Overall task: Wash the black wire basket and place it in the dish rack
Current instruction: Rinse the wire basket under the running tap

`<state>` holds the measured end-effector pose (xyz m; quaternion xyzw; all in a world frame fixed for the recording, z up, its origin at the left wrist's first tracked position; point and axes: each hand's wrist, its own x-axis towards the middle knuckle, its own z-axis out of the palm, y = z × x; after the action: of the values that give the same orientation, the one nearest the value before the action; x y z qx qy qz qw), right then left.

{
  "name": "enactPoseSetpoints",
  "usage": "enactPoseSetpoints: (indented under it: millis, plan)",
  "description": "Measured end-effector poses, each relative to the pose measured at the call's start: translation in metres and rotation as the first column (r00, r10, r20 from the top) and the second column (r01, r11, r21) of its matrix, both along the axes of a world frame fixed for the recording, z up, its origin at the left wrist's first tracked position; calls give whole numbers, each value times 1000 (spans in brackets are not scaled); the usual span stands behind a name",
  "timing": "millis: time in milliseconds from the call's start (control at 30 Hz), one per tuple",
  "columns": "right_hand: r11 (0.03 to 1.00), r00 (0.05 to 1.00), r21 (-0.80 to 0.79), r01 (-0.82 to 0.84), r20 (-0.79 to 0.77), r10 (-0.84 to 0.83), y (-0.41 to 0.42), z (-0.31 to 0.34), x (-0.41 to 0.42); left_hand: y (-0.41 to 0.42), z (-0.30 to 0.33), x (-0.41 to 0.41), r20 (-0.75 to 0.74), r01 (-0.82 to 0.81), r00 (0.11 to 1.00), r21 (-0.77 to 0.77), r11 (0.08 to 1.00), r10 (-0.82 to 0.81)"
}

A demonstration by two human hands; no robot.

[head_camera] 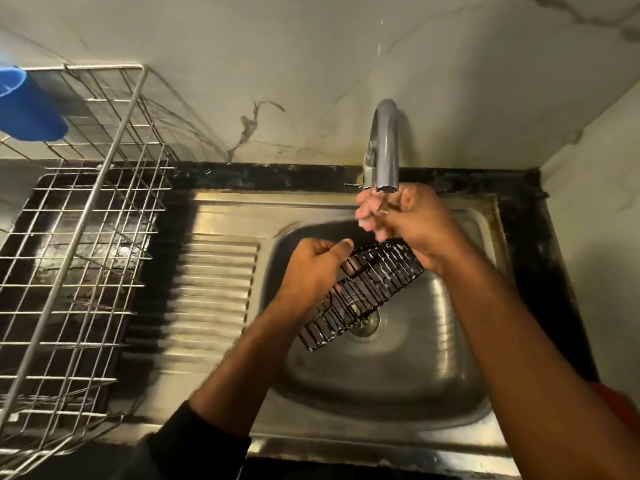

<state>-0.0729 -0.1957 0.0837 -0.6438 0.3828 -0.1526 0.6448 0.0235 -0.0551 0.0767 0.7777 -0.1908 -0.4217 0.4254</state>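
The black wire basket (374, 282), long, narrow and wet with foam, hangs tilted over the steel sink bowl (398, 382). My left hand (311, 268) grips its left side near the upper rim. My right hand (405, 216) is right under the tap's spout (386, 147), its fingers curled and wet, with nothing visible in them. The basket's upper end lies just below that hand's heel; whether they touch I cannot tell. The metal dish rack (104, 188) stands on the counter at the left.
A blue cup (24, 105) lies on its side on the rack's far left corner. The ribbed drainboard (214, 289) lies between rack and bowl. The drain (367, 323) is partly hidden behind the basket. A marbled wall rises behind and to the right.
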Motion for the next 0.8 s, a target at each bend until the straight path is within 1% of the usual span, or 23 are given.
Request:
enactPoseSetpoints:
  millis: [67, 167, 200, 233, 267, 300, 333, 367, 400, 433, 467, 500, 567, 600, 700, 733, 800]
  plan:
    - [998, 998, -55, 44, -31, -46, 4, -3, 0, -8, -1, 3, -24, -14, 1000, 19, 1000, 15]
    - [981, 983, -195, 25, -172, -59, 11, -12, 5, -22, -2, 3, -64, -13, 998, 57, 998, 17]
    - [975, 976, -220, 38, -203, -84, 15, -15, 7, -26, -3, 4, -72, 5, 997, 79, 997, 0]
    - [973, 973, -217, 75, -197, -119, 18, -18, 9, -30, -2, 5, -94, 23, 995, 95, 995, -14]
    - [976, 973, -177, 129, -168, -159, 19, -22, 10, -34, -3, 6, -130, 39, 991, 104, 994, -25]
    - [978, 972, -94, 184, -130, -195, 18, -25, 11, -37, -3, 7, -164, 56, 986, 106, 993, -38]
    - [976, 973, 32, 215, -95, -211, 15, -26, 11, -40, -6, 9, -179, 74, 982, 111, 991, -53]
    - [962, 978, 179, 207, -54, -200, 12, -27, 10, -41, -9, 10, -177, 89, 982, 115, 989, -68]
    - [933, 985, 321, 162, -2, -171, 9, -27, 9, -42, -13, 12, -165, 110, 982, 125, 986, -89]
    - [898, 988, 427, 103, 59, -141, 4, -28, 7, -43, -16, 14, -152, 134, 982, 135, 982, -113]
    - [873, 986, 485, 58, 111, -127, 0, -29, 7, -45, -21, 16, -138, 162, 980, 145, 976, -142]
    - [860, 980, 508, 44, 143, -135, -4, -31, 6, -48, -24, 17, -129, 187, 977, 152, 971, -168]
    - [864, 968, 494, 97, 156, -198, -10, -33, 8, -52, -29, 19, -101, 220, 973, 158, 963, -206]
    - [874, 963, 466, 136, 143, -226, -10, -34, 9, -54, -31, 21, -63, 244, 970, 154, 958, -236]
    - [923, 973, 350, 161, 103, -208, -10, -41, 8, -63, -33, 22, 110, 325, 934, 134, 936, -340]
    - [932, 974, 325, 159, 103, -203, -9, -42, 7, -65, -34, 23, 132, 339, 926, 127, 932, -355]
    - [949, 974, 265, 173, 99, -205, -8, -43, 5, -67, -37, 23, 103, 370, 919, 98, 924, -379]
